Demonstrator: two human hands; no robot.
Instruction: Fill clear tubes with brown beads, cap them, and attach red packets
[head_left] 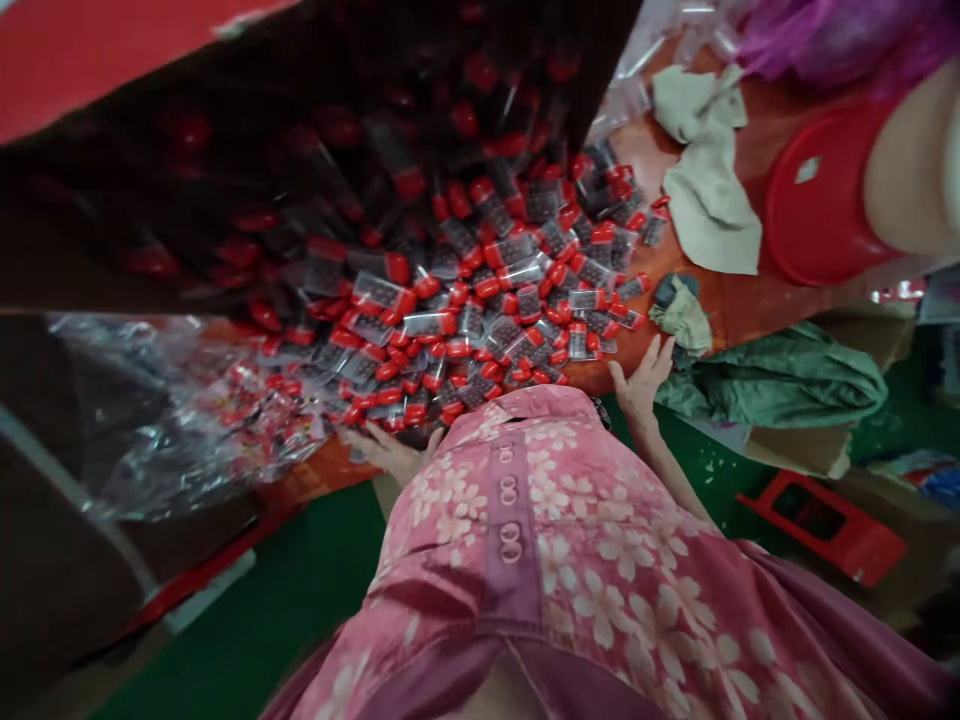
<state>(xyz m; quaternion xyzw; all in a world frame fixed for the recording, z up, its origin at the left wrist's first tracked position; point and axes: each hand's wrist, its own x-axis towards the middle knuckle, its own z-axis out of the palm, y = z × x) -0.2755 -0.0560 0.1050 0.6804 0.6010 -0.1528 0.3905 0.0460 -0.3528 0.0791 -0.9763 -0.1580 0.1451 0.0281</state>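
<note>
A large heap of small clear plastic containers with red ends (517, 270) covers the orange tabletop (735, 310). At the heap's near edge, my left hand (394, 455) is open, fingers apart, partly hidden by the pink flowered apron (555, 500). No object shows in it, and whether its fingertips touch the containers I cannot tell. To the right, my right hand (643, 380) rests at the table's front edge with its fingers spread and nothing in it. Just beyond those fingers lies a small grey and beige cloth bundle (684, 315).
A dark box-like opening with a red edge (112, 50) overhangs the heap. Clear plastic bags (150, 430) lie left. On the right are a beige cloth (709, 190), a red tub (814, 200), a green cloth (787, 380) over a carton and a red plastic stool (870, 540).
</note>
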